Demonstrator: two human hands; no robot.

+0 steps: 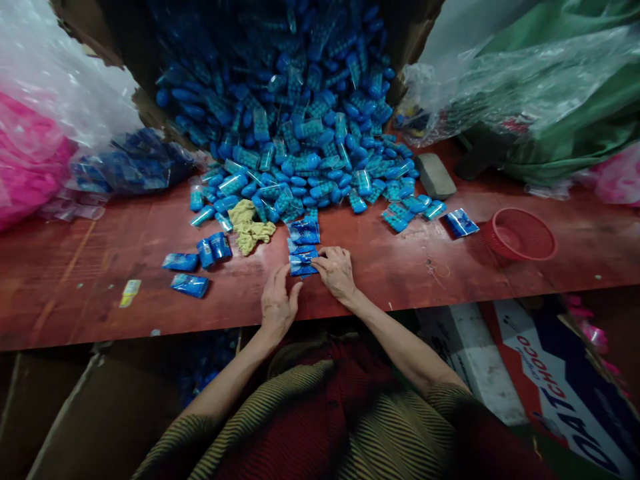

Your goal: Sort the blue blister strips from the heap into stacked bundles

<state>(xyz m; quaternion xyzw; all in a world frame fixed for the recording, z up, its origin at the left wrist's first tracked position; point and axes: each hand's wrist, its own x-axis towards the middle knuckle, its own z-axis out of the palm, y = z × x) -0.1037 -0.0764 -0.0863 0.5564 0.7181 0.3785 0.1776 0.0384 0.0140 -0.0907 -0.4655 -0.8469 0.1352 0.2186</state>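
Small shiny blue packets lie in a short overlapping column in front of me, the nearest blue packet (301,265) between my hands. My right hand (337,272) has its thumb on that packet's right end, its other fingers curled beside it. To the packet's left, my left hand (280,297) rests on the table with fingers stretched and thumb apart, holding nothing. Just above sits another blue packet (304,232). A crumpled yellow-green cloth (247,227) lies up and to the left. Several more packets lie further left, among them one blue packet (190,285).
A large heap of clear blue-capped tubes with blue beads (300,160) spills from a torn cardboard box (427,33). To the right are a grey block (435,175), a lone packet (461,223) and a red basket (520,233). Plastic bags (135,160) flank the heap.
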